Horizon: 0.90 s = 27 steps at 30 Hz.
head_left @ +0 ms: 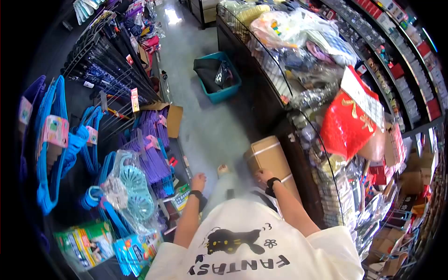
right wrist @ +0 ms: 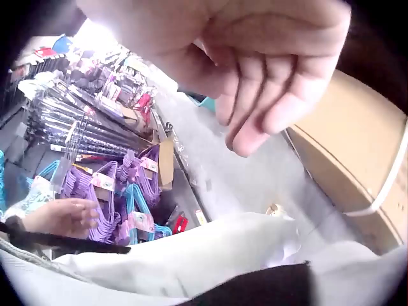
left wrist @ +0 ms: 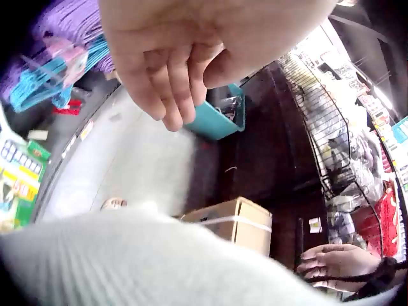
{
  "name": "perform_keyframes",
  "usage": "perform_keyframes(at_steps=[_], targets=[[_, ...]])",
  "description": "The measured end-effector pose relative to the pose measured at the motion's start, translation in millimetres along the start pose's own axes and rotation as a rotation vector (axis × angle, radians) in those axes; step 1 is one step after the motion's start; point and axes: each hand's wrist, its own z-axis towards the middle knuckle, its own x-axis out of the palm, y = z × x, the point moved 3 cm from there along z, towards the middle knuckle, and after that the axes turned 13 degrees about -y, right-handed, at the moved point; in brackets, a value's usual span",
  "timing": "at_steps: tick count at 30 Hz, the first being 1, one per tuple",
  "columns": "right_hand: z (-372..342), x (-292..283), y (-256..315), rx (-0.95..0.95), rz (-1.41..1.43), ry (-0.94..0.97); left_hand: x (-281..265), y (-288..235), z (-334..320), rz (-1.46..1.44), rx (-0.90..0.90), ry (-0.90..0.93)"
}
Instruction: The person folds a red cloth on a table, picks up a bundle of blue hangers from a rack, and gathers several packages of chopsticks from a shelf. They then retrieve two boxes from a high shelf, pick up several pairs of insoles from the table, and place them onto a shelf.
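Loosely bent fingers with nothing in them show on my left hand [head_left: 198, 181], which hangs beside my leg; the left wrist view shows its palm side [left wrist: 185, 57]. My right hand [head_left: 264, 176] hangs near the top of a strapped cardboard box [head_left: 270, 158]. In the right wrist view that hand [right wrist: 255, 76] has relaxed, slightly bent fingers and holds nothing, with the box [right wrist: 357, 134] behind it. Whether it touches the box cannot be told from the head view. Both wrists wear black bands.
Purple hangers [head_left: 151, 154] and blue hangers [head_left: 56, 140] line the left side. A teal bin [head_left: 224, 95] stands on the floor [head_left: 200, 126] ahead. A dark display stand [head_left: 298, 172] with wire edging and bagged goods runs along the right, a red bag [head_left: 347, 126] on top.
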Motion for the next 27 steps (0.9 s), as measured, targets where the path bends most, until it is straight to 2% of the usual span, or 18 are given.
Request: perform_keyframes(at_steps=[2,5,6,7,9,11,12,15,20,22,23,25,26,27], targets=[[35.0,-5.8,39.7,-0.056,-0.060,-0.053,-5.3,-11.9,46.2,-0.015,0.037,-0.009],[75.6,-8.4,85.2,-0.083,0.170,-0.107,-15.7,-26.9,84.9,0.007,0.036,-0.031],[86.2,-7.4,98.9,-0.043,0.181,-0.101,-15.3,-31.9,90.6,0.029,0.026,-0.046],[105.9,-0.4,100.9,-0.003,0.310,-0.042,-15.4,-33.5,97.5,0.049,0.015,-0.064],[149.9,3.4,112.1,0.022,0.367,-0.082,-19.3,-33.2,110.0,0.128,-0.034,-0.090],[183.2,-1.7,151.6,0.076,0.493,-0.075,-26.3,-36.1,119.2,0.183,-0.029,-0.154],[211.5,2.4,160.6,0.014,0.459,-0.053,-33.2,-46.2,123.9,0.167,-0.057,-0.205],[262.3,17.1,216.4,-0.016,0.335,0.064,-51.4,-53.3,148.3,0.272,-0.009,-0.375],[371.2,40.1,293.8,-0.057,0.220,0.276,-57.9,-49.2,176.1,0.290,-0.288,-0.575],[400.8,30.6,334.4,-0.116,0.157,0.307,-49.0,-59.9,176.4,0.303,-0.378,-0.649],[414.9,27.4,355.8,-0.169,0.096,0.306,-45.2,-68.0,180.9,0.271,-0.427,-0.649],[441.0,20.3,390.5,-0.156,0.071,0.320,-36.6,-70.8,206.5,0.203,-0.490,-0.658],[461.5,21.1,393.5,-0.099,0.079,0.344,-27.5,-60.6,222.1,0.128,-0.441,-0.727],[484.0,21.4,389.6,-0.075,-0.008,0.352,-25.6,-72.2,236.1,0.029,-0.412,-0.750]])
